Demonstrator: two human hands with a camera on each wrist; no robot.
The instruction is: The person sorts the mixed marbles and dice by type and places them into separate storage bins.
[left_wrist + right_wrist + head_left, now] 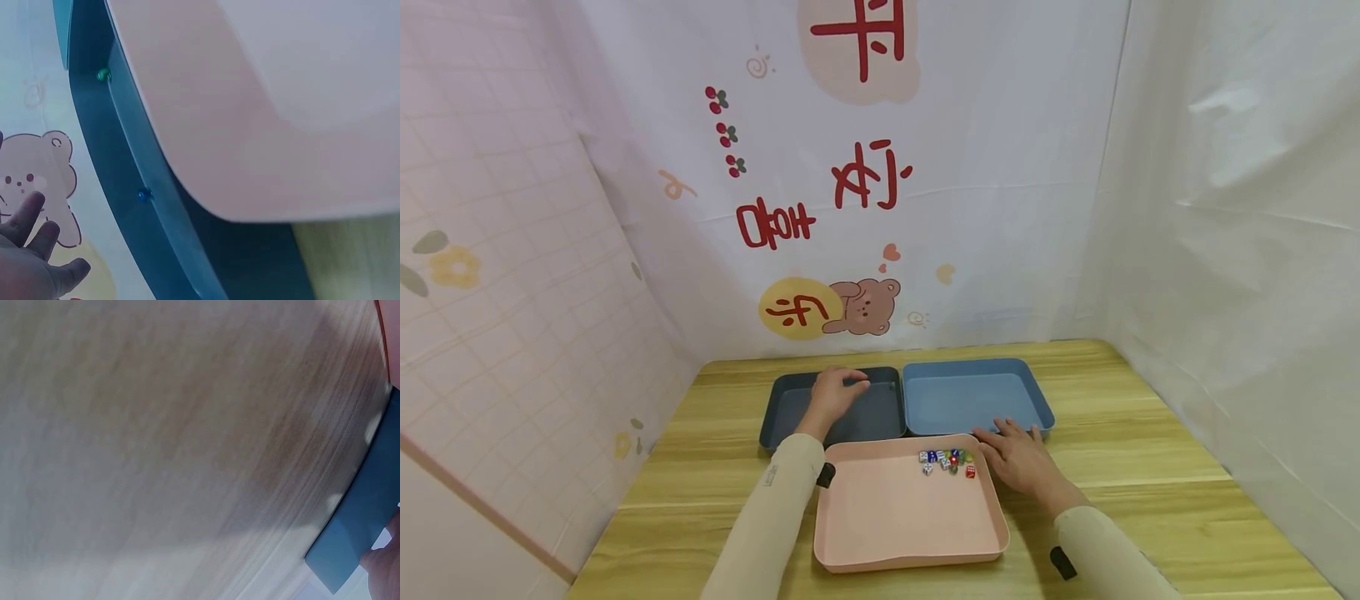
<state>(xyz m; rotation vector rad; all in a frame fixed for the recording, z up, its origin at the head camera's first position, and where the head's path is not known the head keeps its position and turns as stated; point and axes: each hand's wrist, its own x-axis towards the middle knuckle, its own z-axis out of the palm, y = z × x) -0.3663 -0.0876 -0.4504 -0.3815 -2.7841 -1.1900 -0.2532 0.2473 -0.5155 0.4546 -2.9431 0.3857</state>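
Fingers loosely parted, the left hand [836,395] hides part of a smooth, dark-blue rectangular tray [790,410]; the right hand [1021,458], fingers spread, meets a light-blue rectangular tray [970,400]. Small multicoloured cubic dice [932,457] cluster inside a pale-pink, round-cornered tray [902,517] on the wood-grained tabletop [1127,454].

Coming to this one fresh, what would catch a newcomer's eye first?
Probably the big red characters on the white backdrop. Next, the colourful dice in the far right corner of the pink tray. Then the left hand over the dark tray and right hand at the blue tray's near edge.
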